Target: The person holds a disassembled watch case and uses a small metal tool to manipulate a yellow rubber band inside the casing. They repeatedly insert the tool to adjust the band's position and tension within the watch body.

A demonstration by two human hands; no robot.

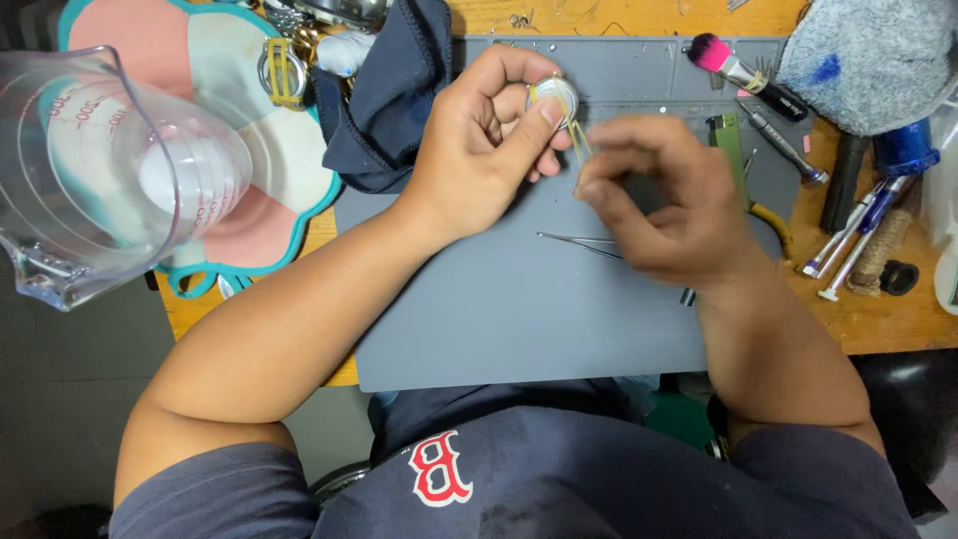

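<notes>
Watch case point(555, 98): small, round, silver with a pale face, held above the far part of the grey mat point(519, 319), just left of centre in the scene. Left hand point(479, 150) grasps it, thumb across the near edge, fingers curled around the far side, so the disc faces up and slightly toward the right hand. Right hand point(654, 195) is blurred, fingers pinched together at its left tip; they appear to close on thin yellowish tweezers point(579, 140), though blur keeps me from being sure of the grip. Key relation: the tweezers run from the right-hand fingertips up and to the left, tip meeting or nearly meeting the case at its right edge. Contact itself cannot be resolved. So the case lies left and slightly far of the right fingertips, touching the left fingers; the left hand is the carrier, the right hand the nearer working hand. Long axis of the tool is steep, near to far, leaning left. A second, steel pair of tweezers point(579, 242) lies flat on the mat, near side of both hands, pointing left, untouched. Surroundings: clear measuring jug point(110, 170) at far left over a pink and teal pad point(269, 215); dark cloth point(389, 90) left of the left hand; pink-bristled brush point(743, 72) and screwdrivers point(858, 225) at right on the wooden bench point(878, 319).
</notes>
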